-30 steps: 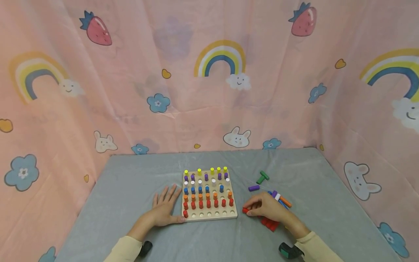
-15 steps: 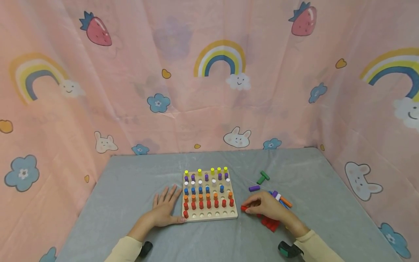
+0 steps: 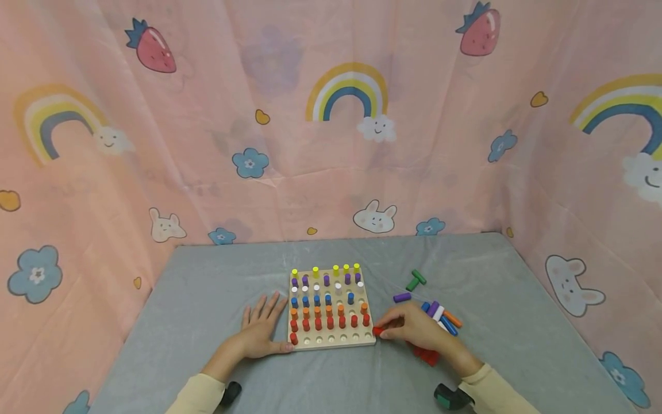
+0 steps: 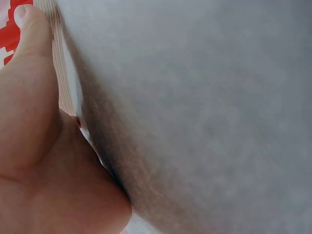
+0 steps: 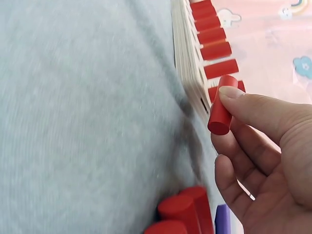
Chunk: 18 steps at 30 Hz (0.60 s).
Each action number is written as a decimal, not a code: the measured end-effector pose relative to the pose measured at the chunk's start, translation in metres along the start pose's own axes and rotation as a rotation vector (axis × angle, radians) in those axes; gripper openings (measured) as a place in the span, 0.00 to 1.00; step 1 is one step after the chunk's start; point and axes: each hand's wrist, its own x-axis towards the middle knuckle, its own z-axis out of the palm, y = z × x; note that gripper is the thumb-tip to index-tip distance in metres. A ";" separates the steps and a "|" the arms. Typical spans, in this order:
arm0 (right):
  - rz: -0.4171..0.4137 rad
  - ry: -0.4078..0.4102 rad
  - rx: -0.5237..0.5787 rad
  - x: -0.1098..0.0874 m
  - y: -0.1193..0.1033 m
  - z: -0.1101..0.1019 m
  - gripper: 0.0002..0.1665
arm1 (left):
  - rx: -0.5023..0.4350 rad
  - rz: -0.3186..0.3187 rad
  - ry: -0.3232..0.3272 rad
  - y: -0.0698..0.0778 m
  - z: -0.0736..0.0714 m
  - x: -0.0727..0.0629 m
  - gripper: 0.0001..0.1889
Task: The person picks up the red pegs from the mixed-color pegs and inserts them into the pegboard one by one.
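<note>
A wooden pegboard (image 3: pixel 331 347) carries rows of yellow, purple, white, blue, orange and red pegs. In its front row one red peg (image 3: pixel 293 338) stands at the left end, with bare holes to its right. My left hand (image 3: pixel 257 336) lies with spread fingers along the board's left side, thumb at the front left corner. At the board's right edge, my right hand (image 3: pixel 416 329) pinches a red peg (image 5: pixel 223 105) between thumb and fingers. The right wrist view shows that peg tilted, overlapping the board's red row.
Several red pegs (image 3: pixel 426 356) lie partly under my right hand. Behind it are blue (image 3: pixel 449 326), white and orange (image 3: pixel 452 318) pegs. Farther back lie a purple peg (image 3: pixel 401 298) and two green pegs (image 3: pixel 416 280). A patterned pink curtain (image 3: pixel 331 172) stands behind the table.
My right hand has moved left with the red peg, up to the board's right edge. More of the blue and white loose pegs shows behind it. My left hand has stayed still.
</note>
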 end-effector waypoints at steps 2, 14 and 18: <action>-0.014 0.005 0.007 0.000 -0.004 0.001 0.11 | -0.001 0.002 0.003 0.000 0.000 0.000 0.63; -0.060 0.055 -0.023 0.005 -0.013 0.015 0.10 | 0.022 0.000 -0.001 -0.004 0.003 0.004 0.64; -0.048 0.068 -0.032 0.006 -0.017 0.019 0.10 | 0.022 0.000 0.001 -0.003 0.003 0.004 0.64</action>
